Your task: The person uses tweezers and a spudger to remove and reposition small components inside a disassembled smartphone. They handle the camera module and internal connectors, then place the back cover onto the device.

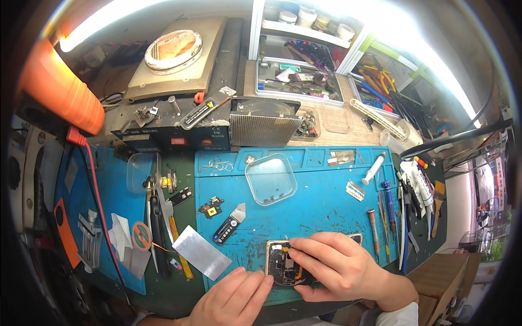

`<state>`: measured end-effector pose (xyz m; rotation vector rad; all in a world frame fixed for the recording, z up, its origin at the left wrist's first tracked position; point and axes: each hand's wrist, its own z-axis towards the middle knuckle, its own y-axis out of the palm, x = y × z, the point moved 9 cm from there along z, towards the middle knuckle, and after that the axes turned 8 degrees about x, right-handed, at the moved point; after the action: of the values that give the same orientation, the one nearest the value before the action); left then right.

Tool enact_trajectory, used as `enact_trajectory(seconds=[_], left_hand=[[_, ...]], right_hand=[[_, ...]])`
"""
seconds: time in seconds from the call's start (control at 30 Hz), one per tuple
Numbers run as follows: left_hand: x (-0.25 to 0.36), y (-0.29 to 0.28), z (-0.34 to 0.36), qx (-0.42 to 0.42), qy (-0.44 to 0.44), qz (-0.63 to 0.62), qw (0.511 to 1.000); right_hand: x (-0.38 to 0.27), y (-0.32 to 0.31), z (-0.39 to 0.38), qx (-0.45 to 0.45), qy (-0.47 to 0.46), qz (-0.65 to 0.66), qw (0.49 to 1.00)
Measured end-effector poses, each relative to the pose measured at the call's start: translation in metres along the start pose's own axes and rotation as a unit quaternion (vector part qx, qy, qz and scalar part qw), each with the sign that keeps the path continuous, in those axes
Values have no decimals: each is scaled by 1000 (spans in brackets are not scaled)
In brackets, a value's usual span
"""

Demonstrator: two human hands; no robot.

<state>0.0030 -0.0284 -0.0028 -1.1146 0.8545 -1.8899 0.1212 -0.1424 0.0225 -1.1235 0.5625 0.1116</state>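
Note:
An opened smartphone (275, 259) lies on the blue work mat at the near edge, its dark inner parts and an orange flex cable showing inside a light frame. My right hand (340, 266) is spread over it, fingertips on the far edge and inner parts, thumb along the near side, gripping it. At the phone's left edge my left hand (234, 298) is closed, with fingers bent together and tips touching the frame. Whatever lies under the left fingers is hidden. Left of the phone are a silver metal plate (202, 252) and a black-handled blade tool (229, 225).
A clear plastic tray (271, 179) with small dark bits stands on the blue mat (321, 201). A syringe (374, 168), screwdrivers (372, 231) and tweezers line the right side. Behind are a finned metal block (262, 129) and a parts drawer (299, 81). An orange-handled lamp-like tool (65, 92) overhangs the left.

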Motion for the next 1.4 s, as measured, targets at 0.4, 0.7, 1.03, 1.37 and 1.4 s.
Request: enact_trajectory(seconds=[0.4,0.7,1.03,1.37,1.4], left_hand=[[7,-9,4,24,11,-9,1000],[-9,0,-4,2,-25,-63,998],[-33,-3,52,-73,-28,-47,996],[-30,2,44,-69,-18,-10,997],[-29,2,44,-72,-17,-3,997]], right_hand=[[0,3,-1,-21,-1,-2,1000],[1,-1,-2,-11,13,16,1000],[7,-1,-4,13,5,27,1000],[11,-4,-9,19,29,29,999],[9,-6,-9,24,42,15,999]])
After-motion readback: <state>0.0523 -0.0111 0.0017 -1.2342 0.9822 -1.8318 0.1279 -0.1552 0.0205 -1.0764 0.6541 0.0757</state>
